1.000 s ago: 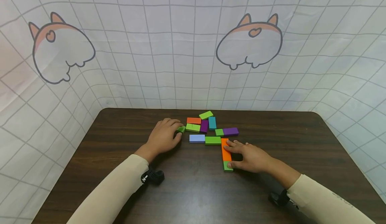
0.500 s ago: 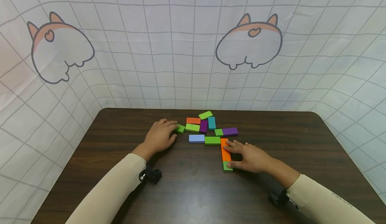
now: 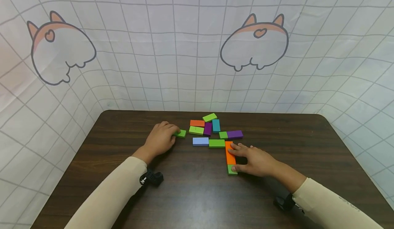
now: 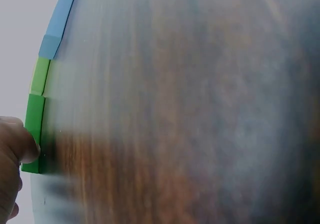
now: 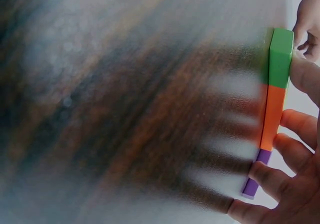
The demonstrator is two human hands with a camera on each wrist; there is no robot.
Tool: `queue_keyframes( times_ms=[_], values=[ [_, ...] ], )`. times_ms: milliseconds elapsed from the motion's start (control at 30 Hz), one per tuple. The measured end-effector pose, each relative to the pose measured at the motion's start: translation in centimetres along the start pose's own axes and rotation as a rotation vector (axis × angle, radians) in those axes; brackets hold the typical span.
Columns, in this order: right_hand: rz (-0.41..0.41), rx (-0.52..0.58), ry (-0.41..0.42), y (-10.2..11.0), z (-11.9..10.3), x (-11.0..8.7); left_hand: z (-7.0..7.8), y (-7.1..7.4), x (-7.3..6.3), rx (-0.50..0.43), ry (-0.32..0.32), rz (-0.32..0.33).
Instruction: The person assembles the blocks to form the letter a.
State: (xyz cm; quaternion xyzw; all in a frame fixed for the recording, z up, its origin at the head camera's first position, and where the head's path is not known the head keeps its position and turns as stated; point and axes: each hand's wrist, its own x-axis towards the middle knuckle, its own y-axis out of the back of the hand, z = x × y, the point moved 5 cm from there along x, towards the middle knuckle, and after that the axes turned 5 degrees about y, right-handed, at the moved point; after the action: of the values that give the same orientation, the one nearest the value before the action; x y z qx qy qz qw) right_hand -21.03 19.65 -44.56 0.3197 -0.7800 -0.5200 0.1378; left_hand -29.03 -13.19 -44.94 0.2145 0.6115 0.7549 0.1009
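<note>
My left hand point(image 3: 160, 137) pinches the left end of a green block point(image 3: 181, 134) lying on the dark wooden table. In the left wrist view the thumb lies against that green block point(image 4: 34, 129). My right hand point(image 3: 258, 160) rests with spread fingers on an orange block point(image 3: 230, 157) and a short green block face point(image 3: 232, 171) at its near end. In the right wrist view, the thumb is at the green block point(image 5: 281, 59) and fingertips lie along the orange block point(image 5: 273, 116). A green block point(image 3: 217, 143) and a pale blue block point(image 3: 200, 141) extend leftward in a row.
Behind the row lie a red-orange block point(image 3: 197, 123), a lime block point(image 3: 196, 130), a dark purple block point(image 3: 207, 129), a teal block point(image 3: 216, 126) and another lime block point(image 3: 210, 117). A violet block point(image 3: 235, 134) adjoins a green one point(image 3: 223, 135). A gridded curtain point(image 3: 197, 68) surrounds the table.
My left hand has moved left and slightly nearer, sliding its green block away from the lime block; that block now lies less tilted. The right hand has stayed in place.
</note>
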Motion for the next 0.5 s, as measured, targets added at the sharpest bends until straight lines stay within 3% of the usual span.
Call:
queue_keyframes(
  times_ms=[500],
  values=[
    [0.002, 0.009, 0.003, -0.1, 0.0, 0.0, -0.4, 0.5, -1.1, -0.006, -0.003, -0.061]
  ],
)
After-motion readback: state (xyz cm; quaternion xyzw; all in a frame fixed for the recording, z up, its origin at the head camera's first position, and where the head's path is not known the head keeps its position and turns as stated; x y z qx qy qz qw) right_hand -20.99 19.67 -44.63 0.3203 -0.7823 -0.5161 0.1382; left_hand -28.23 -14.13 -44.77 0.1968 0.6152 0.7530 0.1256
